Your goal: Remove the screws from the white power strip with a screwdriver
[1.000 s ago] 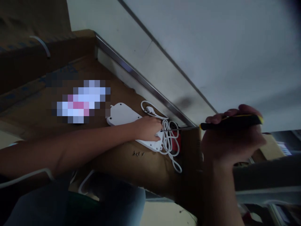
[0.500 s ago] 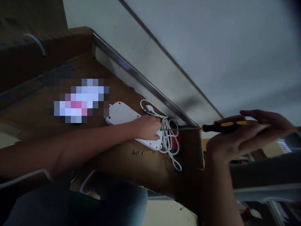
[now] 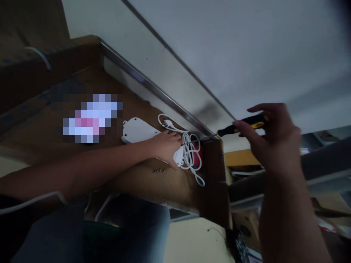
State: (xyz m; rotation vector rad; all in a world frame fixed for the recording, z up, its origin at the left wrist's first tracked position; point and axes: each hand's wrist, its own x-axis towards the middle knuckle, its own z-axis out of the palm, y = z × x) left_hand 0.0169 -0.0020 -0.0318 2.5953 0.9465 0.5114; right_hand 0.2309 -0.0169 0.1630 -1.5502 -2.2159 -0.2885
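My left hand (image 3: 168, 148) lies across the right half of a white power strip (image 3: 139, 129), its thumb along the near edge and its fingers over the top. Small screw holes show in the strip's upward face. In my right hand (image 3: 274, 133) is a screwdriver (image 3: 241, 125) with a black and yellow handle, held by thumb and fingers. Its thin shaft slants down-left toward my left hand; the tip's exact contact is hard to make out. Several small screws (image 3: 159, 170) lie on the cardboard just below the strip.
The strip's coiled white cable (image 3: 189, 151) and its plug (image 3: 167, 124) lie beside it, partly over a red object (image 3: 197, 155). A cardboard box wall (image 3: 215, 175) rises at the right. A metal-edged panel (image 3: 153, 82) runs behind. A pixelated bright patch (image 3: 91, 118) is at left.
My right hand has turned and gripped the screwdriver handle with curled fingers, where it was more outstretched. My left hand's fingers have spread from a pinch to lie over the strip. The view has shifted slightly.
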